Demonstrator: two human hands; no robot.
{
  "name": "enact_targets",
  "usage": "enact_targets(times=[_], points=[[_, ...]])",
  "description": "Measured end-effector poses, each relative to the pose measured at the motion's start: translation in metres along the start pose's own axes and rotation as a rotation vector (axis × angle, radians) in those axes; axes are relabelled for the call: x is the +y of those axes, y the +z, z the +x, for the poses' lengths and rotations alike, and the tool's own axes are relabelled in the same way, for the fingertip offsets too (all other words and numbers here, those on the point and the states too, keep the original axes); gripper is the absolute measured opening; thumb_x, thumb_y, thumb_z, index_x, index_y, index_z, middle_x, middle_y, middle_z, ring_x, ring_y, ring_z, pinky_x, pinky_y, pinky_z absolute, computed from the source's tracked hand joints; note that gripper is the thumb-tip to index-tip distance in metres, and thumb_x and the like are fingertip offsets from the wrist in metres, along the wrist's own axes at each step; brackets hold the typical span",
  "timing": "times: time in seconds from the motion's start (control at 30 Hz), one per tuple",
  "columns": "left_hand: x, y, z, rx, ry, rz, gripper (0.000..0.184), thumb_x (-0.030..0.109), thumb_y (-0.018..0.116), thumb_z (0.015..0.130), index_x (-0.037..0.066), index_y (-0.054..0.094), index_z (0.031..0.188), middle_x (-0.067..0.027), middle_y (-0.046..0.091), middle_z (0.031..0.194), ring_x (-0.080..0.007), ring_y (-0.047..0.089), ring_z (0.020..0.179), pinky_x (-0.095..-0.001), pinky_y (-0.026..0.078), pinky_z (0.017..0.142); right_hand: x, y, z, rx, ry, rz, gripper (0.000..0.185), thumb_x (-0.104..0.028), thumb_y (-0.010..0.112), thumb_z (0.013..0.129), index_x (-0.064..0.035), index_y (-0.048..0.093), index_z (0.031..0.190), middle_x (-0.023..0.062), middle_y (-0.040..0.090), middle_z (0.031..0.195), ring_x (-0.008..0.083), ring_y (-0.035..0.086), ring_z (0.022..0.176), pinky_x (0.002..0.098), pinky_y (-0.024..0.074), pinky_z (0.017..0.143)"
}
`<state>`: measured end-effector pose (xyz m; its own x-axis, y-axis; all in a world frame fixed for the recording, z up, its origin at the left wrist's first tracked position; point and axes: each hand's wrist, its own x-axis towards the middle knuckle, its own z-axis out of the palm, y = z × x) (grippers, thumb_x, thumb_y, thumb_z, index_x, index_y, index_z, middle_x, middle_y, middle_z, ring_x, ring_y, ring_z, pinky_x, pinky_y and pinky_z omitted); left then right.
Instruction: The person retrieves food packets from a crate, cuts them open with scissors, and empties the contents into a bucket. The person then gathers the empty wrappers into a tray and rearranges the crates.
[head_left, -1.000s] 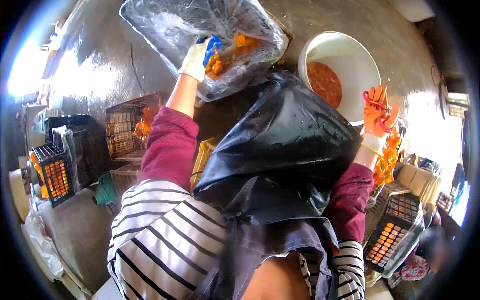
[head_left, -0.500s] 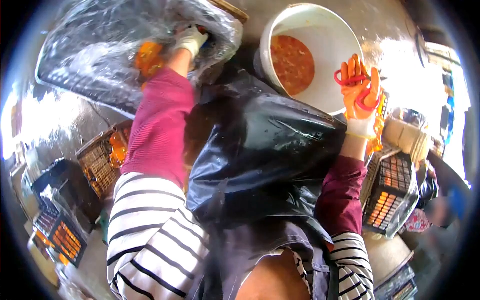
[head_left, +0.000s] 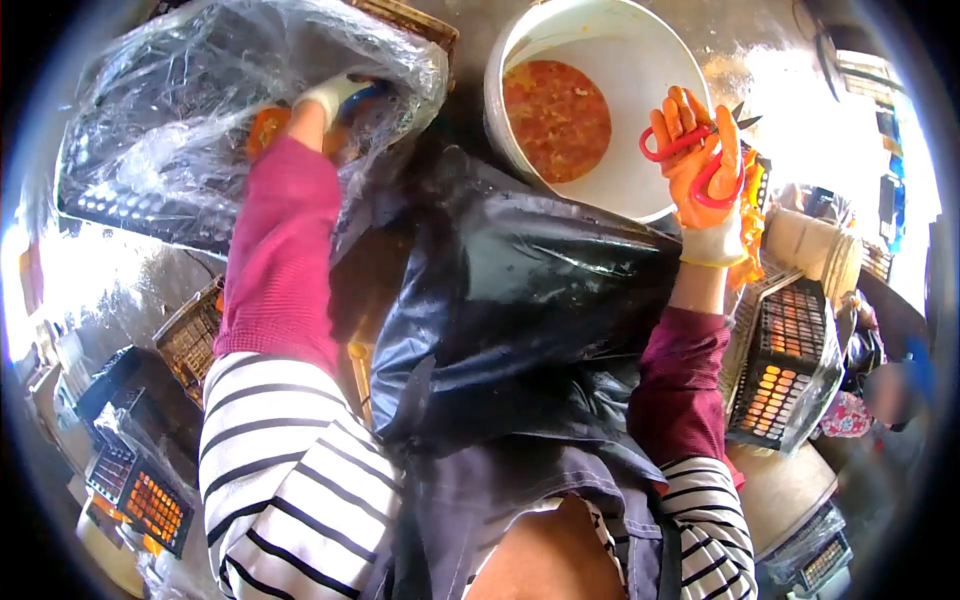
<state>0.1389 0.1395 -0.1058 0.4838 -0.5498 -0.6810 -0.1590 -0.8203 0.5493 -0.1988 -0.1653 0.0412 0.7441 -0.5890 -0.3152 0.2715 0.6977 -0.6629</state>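
Observation:
My left hand [head_left: 325,100], in a white glove, reaches down into a crate lined with clear plastic [head_left: 150,120]. Its fingers are hidden, so their hold cannot be made out. Something orange [head_left: 268,130] lies right beside it, and a bit of blue shows past the glove. Palm up, my right hand [head_left: 695,170] wears an orange-coated glove and holds red-handled scissors [head_left: 718,188], the loops around its fingers and the blades pointing away right. Next to it stands a large white bucket [head_left: 655,110] holding a chunky orange-red mass [head_left: 557,120].
A black apron [head_left: 530,290] covers my lap. Black crates with orange contents stand at right [head_left: 780,370] and lower left [head_left: 155,505]. A brown crate [head_left: 190,340] sits by my left arm. Another person [head_left: 885,400] is at the far right.
My left hand has moved left and slightly down inside the plastic-lined crate. The right hand keeps the scissors in much the same pose. The whole view has shifted a little.

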Motion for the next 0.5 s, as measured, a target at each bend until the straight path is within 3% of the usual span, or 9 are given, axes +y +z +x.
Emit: enact_targets(times=[0.03,0.1,0.17,0.27,0.37,0.43,0.47,0.5], points=[[-0.023,0.012,0.013,0.204,0.112,-0.076,0.049,0.043,0.057,0.084,-0.002,0.063,0.103,-0.0162,0.065,0.095,-0.0248,0.060,0.083,-0.0349,0.046,0.074,-0.002,0.002,0.002,0.081,0.015,-0.009,0.048,-0.031,0.055,0.090,0.0066,0.046,0.118,0.0209,0.051,0.120,0.0298,0.051,0.111,0.0412,0.0394,0.100],[-0.040,0.025,0.022,0.358,0.173,-0.115,0.047,0.042,0.057,0.085,0.000,0.062,0.104,-0.0128,0.065,0.092,-0.0211,0.058,0.077,-0.0332,0.045,0.071,0.000,0.006,0.001,0.016,-0.006,-0.022,0.047,-0.031,0.055,0.090,0.0061,0.047,0.117,0.0206,0.052,0.119,0.0296,0.051,0.110,0.0411,0.0402,0.099],[-0.045,0.021,0.025,0.278,0.070,-0.038,0.044,0.039,0.058,0.085,0.000,0.062,0.106,-0.0107,0.063,0.092,-0.0192,0.056,0.074,-0.0316,0.045,0.068,0.000,0.005,0.005,-0.002,0.038,-0.009,0.046,-0.032,0.055,0.090,0.0047,0.048,0.117,0.0199,0.054,0.117,0.0292,0.053,0.108,0.0415,0.0407,0.098],[-0.038,0.029,0.013,0.286,0.290,-0.345,0.037,0.032,0.060,0.086,0.002,0.061,0.107,-0.0094,0.064,0.088,-0.0177,0.056,0.073,-0.0299,0.045,0.066,0.002,0.007,0.003,0.018,0.065,-0.053,0.044,-0.032,0.054,0.091,0.0039,0.049,0.116,0.0194,0.054,0.118,0.0296,0.053,0.109,0.0416,0.0411,0.098],[-0.022,0.019,0.002,0.249,0.099,-0.031,0.034,0.029,0.061,0.086,0.003,0.062,0.108,-0.0101,0.065,0.090,-0.0178,0.058,0.076,-0.0299,0.046,0.067,0.005,-0.002,-0.005,-0.049,0.071,-0.054,0.045,-0.033,0.053,0.091,0.0035,0.051,0.116,0.0186,0.055,0.120,0.0288,0.054,0.110,0.0412,0.0402,0.100],[-0.011,0.016,-0.005,0.320,0.076,0.356,0.039,0.032,0.063,0.083,0.003,0.062,0.109,-0.0154,0.064,0.104,-0.0246,0.063,0.089,-0.0337,0.048,0.077,0.006,-0.005,-0.007,-0.026,0.070,-0.099,0.044,-0.033,0.053,0.091,0.0030,0.051,0.117,0.0195,0.056,0.119,0.0297,0.054,0.110,0.0409,0.0411,0.099],[0.029,0.016,-0.041,0.354,0.036,0.499,0.047,0.038,0.062,0.081,0.004,0.059,0.113,-0.0192,0.061,0.113,-0.0308,0.058,0.105,-0.0373,0.045,0.088,0.007,-0.010,-0.008,-0.042,0.072,-0.100,0.044,-0.034,0.053,0.091,0.0026,0.051,0.117,0.0199,0.056,0.118,0.0300,0.054,0.110,0.0408,0.0414,0.099],[0.053,0.021,-0.060,0.347,-0.008,0.436,0.050,0.039,0.061,0.080,0.005,0.058,0.116,-0.0202,0.058,0.116,-0.0330,0.056,0.108,-0.0382,0.043,0.091,0.008,-0.016,-0.007,-0.061,0.076,-0.101,0.044,-0.034,0.053,0.091,0.0022,0.052,0.116,0.0202,0.056,0.118,0.0303,0.055,0.110,0.0406,0.0417,0.098]])
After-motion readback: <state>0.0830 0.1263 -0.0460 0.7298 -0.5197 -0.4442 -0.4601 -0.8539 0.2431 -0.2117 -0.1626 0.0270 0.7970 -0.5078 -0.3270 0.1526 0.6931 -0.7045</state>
